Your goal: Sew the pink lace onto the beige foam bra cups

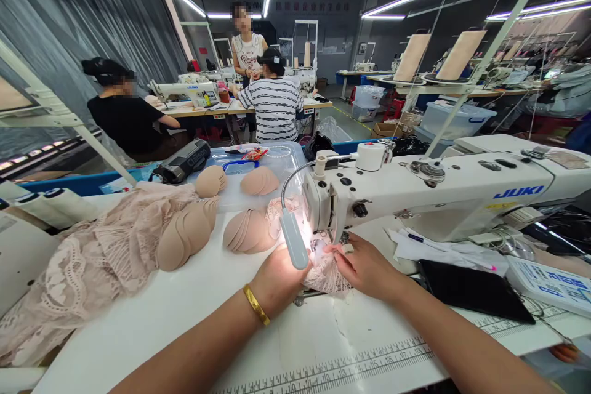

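My left hand (pixel 280 278), with a gold bangle on the wrist, rests on the white table just left of the needle of the white sewing machine (pixel 443 188). Its fingers are hidden behind the lit gooseneck lamp (pixel 294 239) and washed out by the glare. My right hand (pixel 362 266) is closed in a pinch on a small piece of pink lace fabric (pixel 325 276) that lies under the machine's presser foot. Both hands touch this lace piece.
Stacks of beige bra cups (pixel 184 234) and a heap of pink lace (pixel 87 265) lie to the left. A black tablet (pixel 475 298) and papers sit on the right. Three people work at sewing tables behind. A ruler strip (pixel 351 369) runs along the near edge.
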A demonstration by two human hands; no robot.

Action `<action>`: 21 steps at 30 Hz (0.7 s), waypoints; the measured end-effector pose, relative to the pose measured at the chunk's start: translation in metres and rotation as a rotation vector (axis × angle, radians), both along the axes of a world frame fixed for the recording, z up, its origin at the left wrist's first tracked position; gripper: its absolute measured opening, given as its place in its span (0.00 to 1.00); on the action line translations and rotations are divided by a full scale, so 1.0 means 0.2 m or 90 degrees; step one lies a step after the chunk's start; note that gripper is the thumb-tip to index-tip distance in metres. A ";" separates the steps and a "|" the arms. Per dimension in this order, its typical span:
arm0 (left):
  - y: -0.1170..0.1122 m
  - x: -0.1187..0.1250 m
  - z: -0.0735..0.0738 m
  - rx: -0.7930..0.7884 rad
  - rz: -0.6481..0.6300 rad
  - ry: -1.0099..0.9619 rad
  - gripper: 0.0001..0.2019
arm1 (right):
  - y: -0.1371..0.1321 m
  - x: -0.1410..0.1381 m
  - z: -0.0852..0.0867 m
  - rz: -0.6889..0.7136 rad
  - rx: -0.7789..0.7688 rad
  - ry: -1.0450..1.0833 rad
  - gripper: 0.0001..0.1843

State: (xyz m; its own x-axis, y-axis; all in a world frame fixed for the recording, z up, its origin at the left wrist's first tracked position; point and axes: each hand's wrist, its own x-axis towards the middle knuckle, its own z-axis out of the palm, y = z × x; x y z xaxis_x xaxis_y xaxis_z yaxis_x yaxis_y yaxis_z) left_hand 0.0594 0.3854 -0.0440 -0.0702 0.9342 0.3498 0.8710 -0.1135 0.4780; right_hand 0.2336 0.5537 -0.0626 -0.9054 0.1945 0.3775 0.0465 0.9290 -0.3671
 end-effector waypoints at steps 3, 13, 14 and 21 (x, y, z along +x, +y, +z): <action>-0.02 -0.04 0.04 0.044 -0.076 0.126 0.09 | -0.01 0.01 0.01 0.020 0.060 0.051 0.13; -0.06 -0.02 0.17 -0.091 -0.209 0.016 0.28 | -0.14 0.00 0.00 0.146 0.150 0.063 0.26; -0.07 -0.03 0.17 -0.115 -0.221 0.027 0.28 | -0.13 -0.01 -0.02 0.116 0.165 0.052 0.24; -0.07 -0.05 0.09 -0.115 -0.086 0.266 0.25 | -0.03 -0.02 -0.07 0.003 0.197 -0.019 0.13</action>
State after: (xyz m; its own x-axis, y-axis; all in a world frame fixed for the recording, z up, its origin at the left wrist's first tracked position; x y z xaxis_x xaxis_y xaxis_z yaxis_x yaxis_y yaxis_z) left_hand 0.0497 0.3705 -0.0258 0.1676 0.9740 0.1527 0.9763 -0.1855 0.1117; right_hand 0.2288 0.5484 -0.0769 -0.9177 0.0699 0.3911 0.0479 0.9967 -0.0658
